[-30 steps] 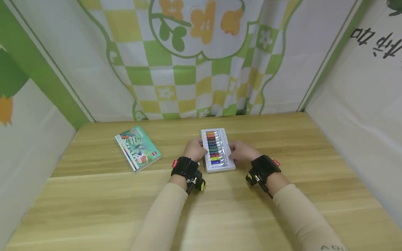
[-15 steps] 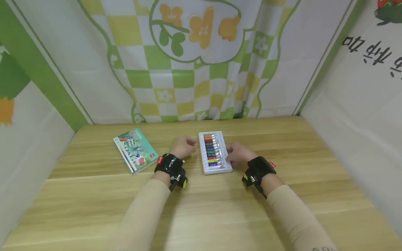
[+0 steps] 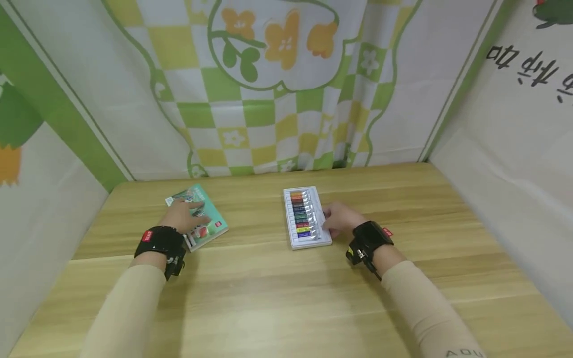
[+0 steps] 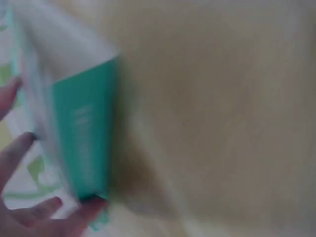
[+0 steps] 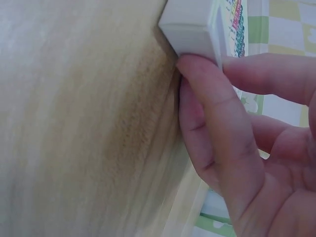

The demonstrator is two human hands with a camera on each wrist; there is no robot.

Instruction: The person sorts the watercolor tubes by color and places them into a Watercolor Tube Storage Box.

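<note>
A white tray of paint tubes (image 3: 309,238) in several colours lies at the middle of the wooden table (image 3: 286,298). My right hand (image 3: 339,220) holds its right edge; in the right wrist view my thumb (image 5: 217,118) presses the tray's side wall (image 5: 190,24) while a finger (image 5: 266,74) lies over its rim. To the left sits a flat green illustrated box (image 3: 214,223). My left hand (image 3: 184,217) rests on top of it with the fingers spread. The left wrist view is blurred and shows the box's green side (image 4: 84,143) beside my fingertips (image 4: 47,207).
Patterned cloth walls close the table in at the back (image 3: 268,99), the left (image 3: 40,164) and the right (image 3: 506,164). Bare wood lies between the box and the tray and across the near half of the table.
My left hand left the tray's left edge and moved left onto the green box. My right hand stayed at the tray's right edge. The tray has not moved.
</note>
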